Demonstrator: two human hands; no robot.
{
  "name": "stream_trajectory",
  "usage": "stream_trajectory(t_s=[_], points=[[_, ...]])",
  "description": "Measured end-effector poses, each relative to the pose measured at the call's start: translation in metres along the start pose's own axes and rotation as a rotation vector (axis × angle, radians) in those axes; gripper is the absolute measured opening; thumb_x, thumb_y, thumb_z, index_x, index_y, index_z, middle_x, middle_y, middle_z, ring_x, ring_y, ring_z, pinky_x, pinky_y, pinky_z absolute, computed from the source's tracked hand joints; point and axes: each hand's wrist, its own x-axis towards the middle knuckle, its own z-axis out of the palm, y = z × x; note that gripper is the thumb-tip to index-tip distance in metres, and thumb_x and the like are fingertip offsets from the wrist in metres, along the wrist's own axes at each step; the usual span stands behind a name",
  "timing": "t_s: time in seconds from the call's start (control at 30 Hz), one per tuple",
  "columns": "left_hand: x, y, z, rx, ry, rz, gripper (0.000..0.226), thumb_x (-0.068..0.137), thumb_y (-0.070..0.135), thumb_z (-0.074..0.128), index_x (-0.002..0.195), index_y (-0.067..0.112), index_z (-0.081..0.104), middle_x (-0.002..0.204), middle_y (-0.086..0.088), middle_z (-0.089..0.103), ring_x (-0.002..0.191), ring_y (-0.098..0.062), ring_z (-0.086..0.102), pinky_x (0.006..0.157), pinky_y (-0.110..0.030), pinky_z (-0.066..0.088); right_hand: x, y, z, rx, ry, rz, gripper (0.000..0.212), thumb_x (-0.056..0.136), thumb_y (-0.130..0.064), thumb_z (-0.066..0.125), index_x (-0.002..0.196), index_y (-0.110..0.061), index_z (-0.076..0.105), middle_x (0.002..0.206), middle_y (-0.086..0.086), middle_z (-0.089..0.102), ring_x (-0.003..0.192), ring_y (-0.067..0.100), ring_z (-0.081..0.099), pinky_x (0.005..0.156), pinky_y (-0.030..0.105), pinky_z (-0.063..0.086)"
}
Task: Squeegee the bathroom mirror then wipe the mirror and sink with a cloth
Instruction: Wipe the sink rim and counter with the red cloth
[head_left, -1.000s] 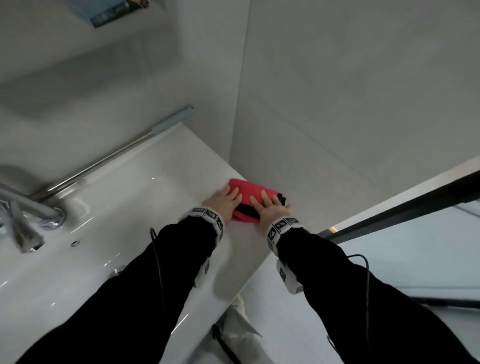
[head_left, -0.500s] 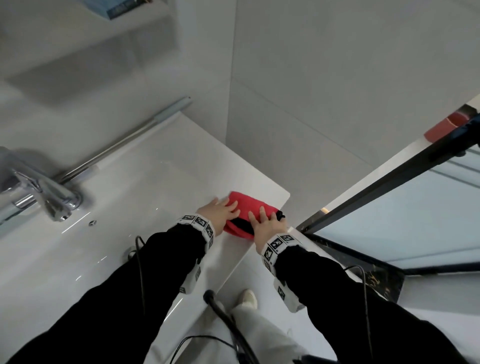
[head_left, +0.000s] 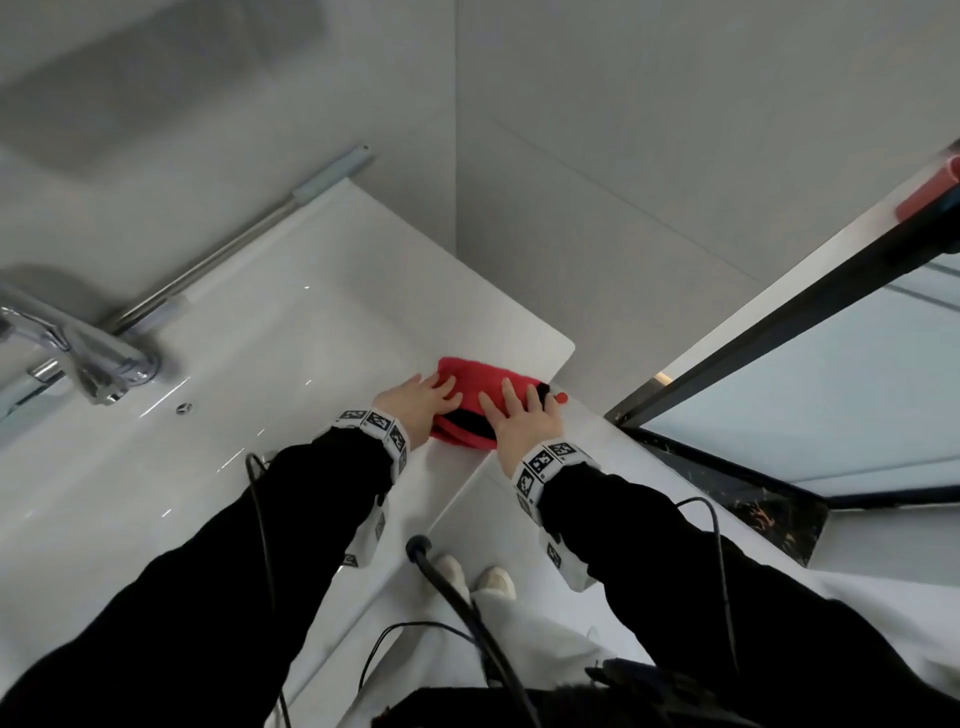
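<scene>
Pressing down on the red cloth (head_left: 475, 387), both hands are laid flat at the near right corner of the glossy white sink (head_left: 332, 291).

Left hand (head_left: 415, 402) and right hand (head_left: 519, 421) are seen with fingers straight, nothing gripped. A soft, folded shape with a dark band is shown by the cloth, partly covered by the palms. The chrome tap (head_left: 78, 358) is cut off at the left edge, slightly blurred.

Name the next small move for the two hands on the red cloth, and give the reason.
Probably slide the red cloth leftward along the sink toward the tap. Both the left hand and right hand press flat on it at the sink's right front corner, so most of the surface lies to its left.
</scene>
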Motion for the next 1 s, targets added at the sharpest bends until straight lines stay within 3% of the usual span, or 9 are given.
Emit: stream_trajectory(t_s=[0.53,0.73,1.0], points=[[0.019,0.017,-0.025,-0.133,0.036,-0.226,0.061,0.095,0.007,0.035,0.15,0.013,0.01,0.159,-0.008,-0.001,0.147,-0.026,-0.002,0.116,-0.034,0.02,0.028,0.034,-0.015,0.064,0.163,-0.084,0.056,0.098,-0.034,0.026,0.15,-0.033,0.005,0.16,0.002,-0.004,0.146,0.032,-0.006,0.118,0.049,-0.003],[0.005,0.01,-0.008,-0.085,0.032,-0.144,0.064,0.094,0.005,0.039,0.15,0.017,0.012,0.16,-0.004,-0.001,0.147,-0.021,0.001,0.115,-0.034,0.025,0.007,0.004,-0.004,0.139,0.087,0.02,0.063,0.097,-0.036,0.033,0.151,-0.031,0.002,0.159,0.004,-0.008,0.146,0.032,-0.007,0.118,0.051,-0.001],[-0.056,0.004,0.049,0.012,0.072,-0.065,0.056,0.097,0.008,0.034,0.149,0.014,0.015,0.159,-0.006,0.01,0.145,-0.023,0.016,0.117,-0.029,0.017,-0.039,-0.061,0.025,0.138,0.016,0.026,0.064,0.099,-0.033,0.032,0.15,-0.031,-0.005,0.158,0.005,-0.017,0.145,0.033,-0.014,0.118,0.05,-0.003]])
